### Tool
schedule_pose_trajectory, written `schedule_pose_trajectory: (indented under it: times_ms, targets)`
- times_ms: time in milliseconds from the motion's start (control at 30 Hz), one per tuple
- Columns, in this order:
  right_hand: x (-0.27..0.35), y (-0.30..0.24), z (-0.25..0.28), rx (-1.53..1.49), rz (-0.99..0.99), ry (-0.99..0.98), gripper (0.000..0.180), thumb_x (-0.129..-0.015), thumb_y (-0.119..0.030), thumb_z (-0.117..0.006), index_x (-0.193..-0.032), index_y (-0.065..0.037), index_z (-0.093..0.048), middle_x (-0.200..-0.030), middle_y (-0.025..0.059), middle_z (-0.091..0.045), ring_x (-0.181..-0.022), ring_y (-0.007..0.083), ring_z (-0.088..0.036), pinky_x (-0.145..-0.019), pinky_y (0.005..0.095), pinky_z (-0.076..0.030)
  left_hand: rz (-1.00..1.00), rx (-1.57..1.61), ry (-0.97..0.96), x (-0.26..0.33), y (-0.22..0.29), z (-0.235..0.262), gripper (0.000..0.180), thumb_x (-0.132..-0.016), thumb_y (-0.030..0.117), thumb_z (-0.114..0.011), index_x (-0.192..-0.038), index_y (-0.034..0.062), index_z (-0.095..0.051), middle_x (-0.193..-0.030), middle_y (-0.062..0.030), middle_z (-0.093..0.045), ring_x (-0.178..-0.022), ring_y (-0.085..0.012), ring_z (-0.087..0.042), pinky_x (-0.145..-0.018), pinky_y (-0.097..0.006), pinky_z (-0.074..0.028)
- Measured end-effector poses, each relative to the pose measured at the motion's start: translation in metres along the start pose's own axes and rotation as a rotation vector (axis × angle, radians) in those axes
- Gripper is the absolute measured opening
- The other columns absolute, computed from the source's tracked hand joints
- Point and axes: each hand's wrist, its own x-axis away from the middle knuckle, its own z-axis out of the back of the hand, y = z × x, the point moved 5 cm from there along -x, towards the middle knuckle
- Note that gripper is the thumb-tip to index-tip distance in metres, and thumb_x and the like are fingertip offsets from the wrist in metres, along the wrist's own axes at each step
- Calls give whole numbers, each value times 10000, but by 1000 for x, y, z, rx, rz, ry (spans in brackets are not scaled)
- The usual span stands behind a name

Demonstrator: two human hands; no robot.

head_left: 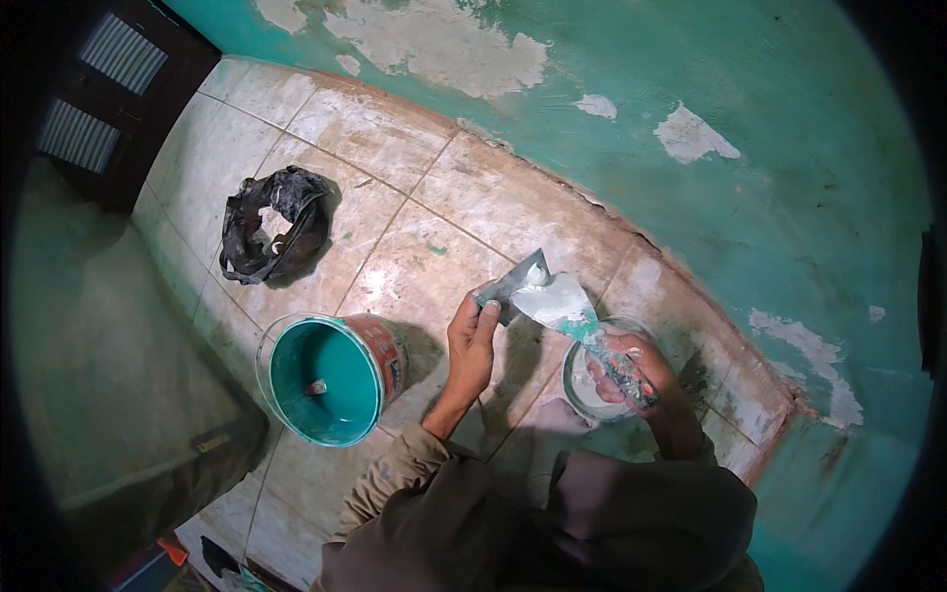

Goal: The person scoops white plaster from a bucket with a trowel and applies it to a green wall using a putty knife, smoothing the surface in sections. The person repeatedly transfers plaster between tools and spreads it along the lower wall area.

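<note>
My left hand (pixel 472 347) is closed on a flat grey metal plate (pixel 501 293), thumb on its near edge. My right hand (pixel 643 363) grips the speckled, paint-stained handle of a putty knife (pixel 619 371). White putty (pixel 554 299) covers much of the knife's wide blade, and a small lump sits where blade and plate meet. Below the right hand stands a round tub (pixel 569 380) with whitish material inside, partly hidden by that hand.
Left of my hands is a bucket (pixel 393 357) with teal paint inside. A black plastic bag (pixel 318 222) holding whitish material lies farther off on the tiled floor (pixel 365 227). The green wall (pixel 631 59) has patches of white. A covered bulky object (pixel 148 365) stands at left.
</note>
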Motion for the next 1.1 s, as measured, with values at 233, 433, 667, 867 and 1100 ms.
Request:
schedule_pose_trajectory:
  times_ms: [233, 433, 667, 867, 1100]
  targets:
    - [-5, 8, 6, -33, 96, 2, 380, -880, -214, -550, -1192, -6, -491, -844, 137, -606, -568, 193, -559, -454, 308, -438, -219, -367, -39, -1, 36, 3, 219, -993, 103, -517, -1136, -26, -620, -1020, -59, -637, -936, -139, -565, -827, -281, -452]
    - [-18, -14, 4, 104, 296, 3, 309, -874, -200, -548, -1126, -27, -507, -806, 109, -582, -536, 177, -526, -453, 293, -417, -156, -441, 25, 7, 19, 26, 209, -992, 74, -499, -1141, -27, -605, -1002, -45, -624, -920, -114, -536, -820, -249, -433]
    - [-83, -30, 40, 4, 384, 192, 230, -913, -286, -567, -1053, -103, -553, -821, 37, -581, -635, 122, -527, -514, 269, -411, 16, -290, 136, 24, -9, 49, 189, -1006, 109, -495, -1114, -23, -578, -951, -8, -576, -878, -83, -487, -782, -228, -402]
    - [-142, -53, 48, -155, 434, 123, 191, -909, -287, -577, -999, -119, -562, -820, 40, -584, -651, 153, -526, -529, 291, -399, 68, -268, 136, 28, -16, 53, 206, -1007, 142, -506, -1110, -20, -579, -967, -9, -591, -880, -86, -502, -779, -232, -407]
    - [-169, -72, 50, -228, 456, 193, 192, -884, -261, -600, -993, -108, -561, -820, 67, -585, -658, 185, -532, -509, 303, -405, 89, -228, 126, 28, -26, 58, 243, -1004, 200, -531, -1104, -16, -580, -994, -32, -615, -903, -108, -543, -799, -258, -435]
